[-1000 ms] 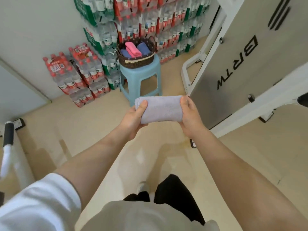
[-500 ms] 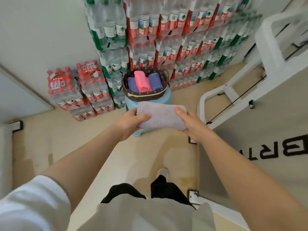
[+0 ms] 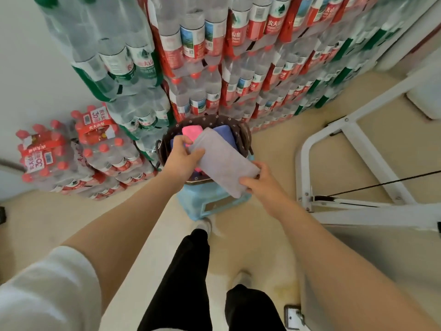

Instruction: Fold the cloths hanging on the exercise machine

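Softly folded lilac cloth (image 3: 222, 161) over round woven basket (image 3: 244, 139).

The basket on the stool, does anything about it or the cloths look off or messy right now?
Nothing stands out. The basket sits upright on the blue stool, with a pink cloth and a blue cloth rolled inside. The left hand and right hand hold the grey cloth, folded, above it.

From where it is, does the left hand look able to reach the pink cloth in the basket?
Probably yes. The left hand hovers right over the pink cloth in the basket, but it grips the grey folded cloth, which partly covers it.
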Motion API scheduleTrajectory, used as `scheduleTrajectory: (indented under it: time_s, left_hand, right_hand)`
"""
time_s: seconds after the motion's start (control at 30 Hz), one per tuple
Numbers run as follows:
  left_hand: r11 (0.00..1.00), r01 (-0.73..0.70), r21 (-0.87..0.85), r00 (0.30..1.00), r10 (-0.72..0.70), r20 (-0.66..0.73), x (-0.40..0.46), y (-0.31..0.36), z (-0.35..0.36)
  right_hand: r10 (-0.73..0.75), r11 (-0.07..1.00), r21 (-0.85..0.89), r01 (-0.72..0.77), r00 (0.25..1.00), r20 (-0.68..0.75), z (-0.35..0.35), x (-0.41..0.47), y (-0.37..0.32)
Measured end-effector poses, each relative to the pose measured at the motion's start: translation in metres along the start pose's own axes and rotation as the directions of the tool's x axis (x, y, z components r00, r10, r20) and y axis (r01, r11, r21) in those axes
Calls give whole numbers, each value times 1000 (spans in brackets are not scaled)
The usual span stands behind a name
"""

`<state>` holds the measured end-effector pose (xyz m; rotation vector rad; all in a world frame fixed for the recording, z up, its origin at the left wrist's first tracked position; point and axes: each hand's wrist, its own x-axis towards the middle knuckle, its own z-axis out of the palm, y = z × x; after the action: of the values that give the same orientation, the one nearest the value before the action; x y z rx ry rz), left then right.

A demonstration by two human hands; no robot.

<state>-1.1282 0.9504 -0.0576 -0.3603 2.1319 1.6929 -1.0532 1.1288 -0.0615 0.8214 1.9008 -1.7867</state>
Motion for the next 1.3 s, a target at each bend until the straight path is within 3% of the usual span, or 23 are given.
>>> scheduleTrajectory:
  time_s: [0.17,0.4,0.5,0.53,0.6,0.63,0.7,0.73,0.8,0.87,0.93,1.07,1.17,1.3]
  left_hand:
    - [938,-219,270,967,173,185,129,-13,5]
    - [800,-373,469,896,179,407,235,-54,17]
    - [684,-465,563,847,158,507,242,-75,16]
    - [617,-491,615,845,165,508,242,-80,15]
    - [472,-465,749,884,205,420,232,-89,17]
    - [423,-434,796,900,248,359,222,-91,20]
    - [394,-390,832,913,286,292,197,-100,29]
    - [395,-377,838,918,278,282,186,-106,32]
    - [401,-356,844,931,233,282,171,-120,33]
    - [403,-364,839,930,205,305,170,-135,27]
    - [349,-406,845,913,187,362,174,-145,18]
    - [201,-461,864,886,155,437,177,-154,7]
    - [168,-514,841,851,228,474,181,-162,9]
    - [144,-559,817,815,275,510,191,-165,8]
  right_hand:
    - [6,995,102,8,990,-138,36,103,6]
    - [191,974,169,-151,948,-255,64,192,28]
    - [316,944,191,-269,902,-293,67,198,30]
    - [314,949,107,-295,888,-336,70,198,28]
    - [105,876,-380,-296,888,-448,76,194,23]
    - [-107,733,-644,-219,898,-427,79,194,23]
    - [-448,416,-907,65,883,-142,80,198,22]
    - [-485,285,-938,196,874,35,80,201,20]
    - [-327,142,-919,366,894,306,79,207,16]
    - [-147,108,-910,400,912,383,78,209,14]
    - [-96,77,-931,357,932,350,73,214,13]
    - [-82,61,-973,221,973,216,66,225,25]
    - [-136,97,-981,166,979,152,80,227,36]
    - [-88,158,-976,147,987,134,92,241,36]
